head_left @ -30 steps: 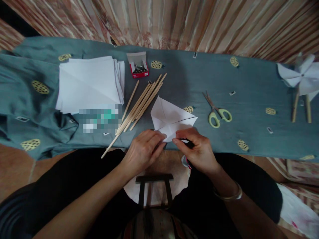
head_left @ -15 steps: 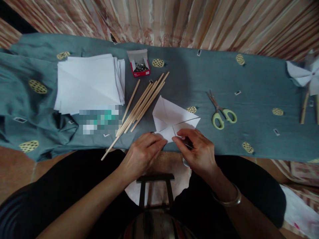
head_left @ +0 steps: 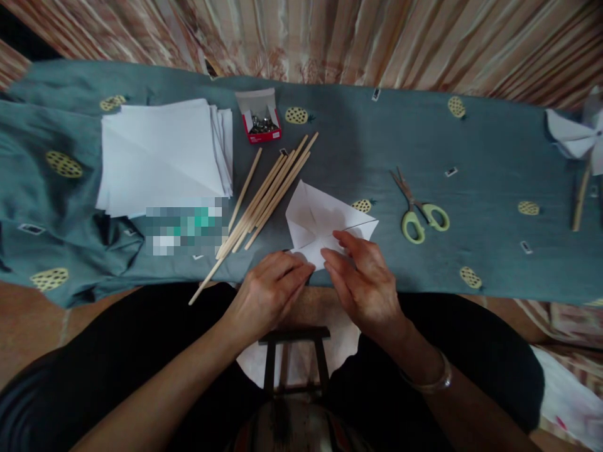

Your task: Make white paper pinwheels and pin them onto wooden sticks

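Note:
A white sheet of paper, creased and with cuts in it, lies near the table's front edge. At its near left corner my left hand is closed, thumb and fingers pinching the paper's edge. My right hand is over the near right part of the sheet, its fingers apart and the tips at the paper's surface; it grips nothing. My fingers hide part of the near edge. Left of the sheet lie several thin wooden sticks. Scissors with green handles rest to the right, blades partly spread.
A stack of white paper lies at the left, with a blurred patch below it. Behind the sticks stands an open red box of small metal pins. A paper pinwheel is at the far right on the green tablecloth.
My right hand has let go of the paper flap it was pinching and spread its fingers over the sheet. The left hand keeps its hold. The view has shifted slightly.

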Available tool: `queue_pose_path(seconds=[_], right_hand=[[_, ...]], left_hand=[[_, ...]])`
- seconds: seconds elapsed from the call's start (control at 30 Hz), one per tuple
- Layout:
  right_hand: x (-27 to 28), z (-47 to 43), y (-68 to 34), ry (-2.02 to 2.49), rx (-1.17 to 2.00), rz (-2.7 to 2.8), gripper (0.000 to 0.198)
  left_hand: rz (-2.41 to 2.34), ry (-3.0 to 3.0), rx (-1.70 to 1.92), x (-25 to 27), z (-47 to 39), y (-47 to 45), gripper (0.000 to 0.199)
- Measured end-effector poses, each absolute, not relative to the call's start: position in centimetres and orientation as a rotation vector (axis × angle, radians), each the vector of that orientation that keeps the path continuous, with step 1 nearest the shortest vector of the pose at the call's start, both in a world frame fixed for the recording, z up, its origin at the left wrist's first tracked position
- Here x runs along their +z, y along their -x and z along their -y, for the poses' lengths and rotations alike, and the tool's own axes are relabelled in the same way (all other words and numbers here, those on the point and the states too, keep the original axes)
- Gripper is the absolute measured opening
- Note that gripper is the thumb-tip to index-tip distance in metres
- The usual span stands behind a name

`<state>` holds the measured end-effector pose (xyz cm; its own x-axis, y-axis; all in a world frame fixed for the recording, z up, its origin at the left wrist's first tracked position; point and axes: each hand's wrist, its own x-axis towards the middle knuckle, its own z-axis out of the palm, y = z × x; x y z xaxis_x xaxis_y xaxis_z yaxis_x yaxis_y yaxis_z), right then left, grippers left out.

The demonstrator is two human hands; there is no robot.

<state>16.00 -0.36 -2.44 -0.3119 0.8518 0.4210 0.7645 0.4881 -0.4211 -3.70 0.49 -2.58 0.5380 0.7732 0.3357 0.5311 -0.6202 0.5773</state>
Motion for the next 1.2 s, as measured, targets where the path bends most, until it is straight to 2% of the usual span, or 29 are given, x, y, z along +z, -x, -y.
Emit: queue_pose_path(seconds=[0.77, 1.2], right_hand=[[-2.47, 0.13, -15.72, 1.348, 0.160, 2.153, 0.021], [-2.85, -0.04, -15.64, 1.390, 0.241, 2.210, 0.038]], left_hand=[[-1.063, -2.380, 0.801, -2.40, -0.82, 3.60, 0.017], [-1.089, -2.384, 0.800, -2.41, -0.87, 3.47, 0.016]])
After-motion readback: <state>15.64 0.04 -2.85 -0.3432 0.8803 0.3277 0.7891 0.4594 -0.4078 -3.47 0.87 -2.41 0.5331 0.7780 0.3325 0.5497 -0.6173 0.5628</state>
